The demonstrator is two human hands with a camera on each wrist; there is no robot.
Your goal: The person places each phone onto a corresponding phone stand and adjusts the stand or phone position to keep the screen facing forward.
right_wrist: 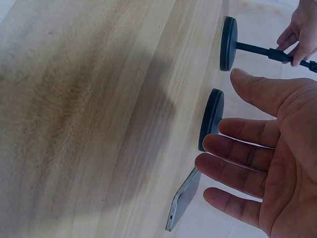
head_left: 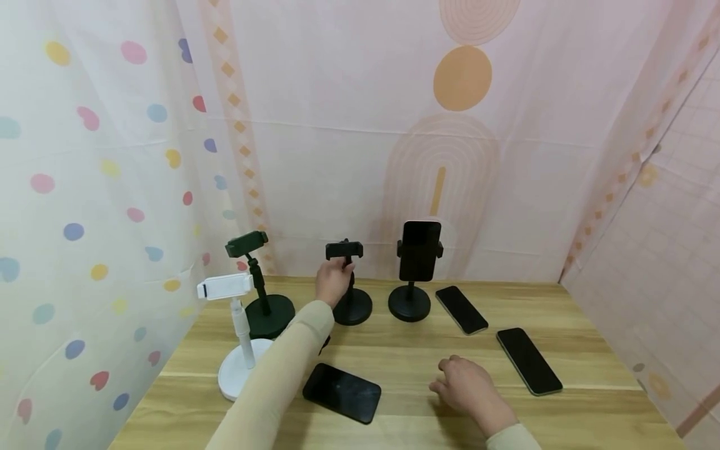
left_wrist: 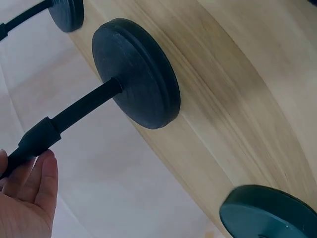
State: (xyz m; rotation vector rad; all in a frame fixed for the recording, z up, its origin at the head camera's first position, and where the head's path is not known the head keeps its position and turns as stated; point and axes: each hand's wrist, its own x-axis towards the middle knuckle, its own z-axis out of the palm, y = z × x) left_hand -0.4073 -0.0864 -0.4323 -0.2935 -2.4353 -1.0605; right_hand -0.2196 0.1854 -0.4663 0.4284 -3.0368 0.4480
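My left hand (head_left: pixel 333 279) grips the upper stem of a black phone stand (head_left: pixel 354 307), just below its clamp, which holds no phone. In the left wrist view the fingers curl round the stem (left_wrist: pixel 84 105), and the round base (left_wrist: pixel 136 74) stands on the table. Over the front right of the table hovers my right hand (head_left: pixel 467 387), holding nothing, its fingers relaxed and spread in the right wrist view. To the right of the gripped stand, another black phone stand (head_left: pixel 409 304) carries an upright phone (head_left: pixel 420 251) in its clamp.
At the left are a dark green phone stand (head_left: pixel 270 315) and a white phone stand (head_left: pixel 233 369). One phone (head_left: pixel 342 392) lies at the front middle; two more, a phone (head_left: pixel 462 310) and another phone (head_left: pixel 529 361), lie at the right. A patterned curtain (head_left: pixel 337 175) borders the wooden table (head_left: pixel 405 356).
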